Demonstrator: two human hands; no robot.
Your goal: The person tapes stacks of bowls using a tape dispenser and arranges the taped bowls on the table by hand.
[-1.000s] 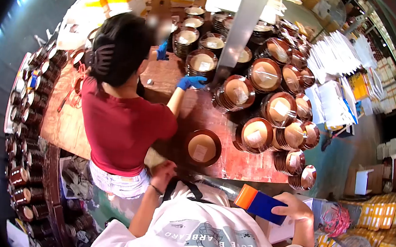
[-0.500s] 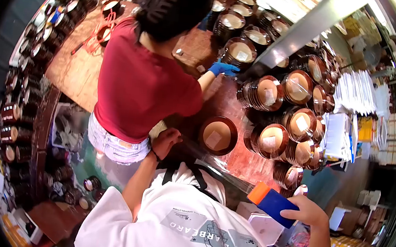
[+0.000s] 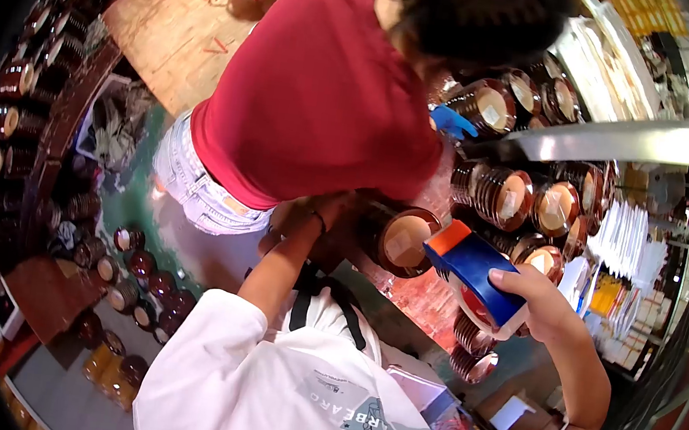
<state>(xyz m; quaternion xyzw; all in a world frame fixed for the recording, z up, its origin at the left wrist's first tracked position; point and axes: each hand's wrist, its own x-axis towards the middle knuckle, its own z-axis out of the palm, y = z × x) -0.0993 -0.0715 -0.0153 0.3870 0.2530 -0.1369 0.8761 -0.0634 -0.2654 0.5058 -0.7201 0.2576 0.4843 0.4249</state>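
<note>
My right hand point(image 3: 543, 301) is closed around a blue and orange tape dispenser point(image 3: 474, 268), with a roll of clear tape in it. The dispenser is just right of a stack of brown bowls point(image 3: 407, 241) that carries a white label on its pale top. On the other side of that stack, my left hand point(image 3: 331, 207) reaches in below the co-worker's arm. Shadow and blur hide its fingers, so any contact with the bowls cannot be made out.
A co-worker in a red shirt point(image 3: 324, 94) leans over the wooden table point(image 3: 173, 38), a blue-gloved hand point(image 3: 454, 122) near more bowl stacks point(image 3: 512, 198). A metal post point(image 3: 625, 141) crosses the right side. Stacked dark bowls point(image 3: 11, 122) line the left.
My view has shifted and turned. The tape dispenser has come up beside the labelled bowl stack. My left hand has moved closer to the stack's left side, and the co-worker appears further over the table.
</note>
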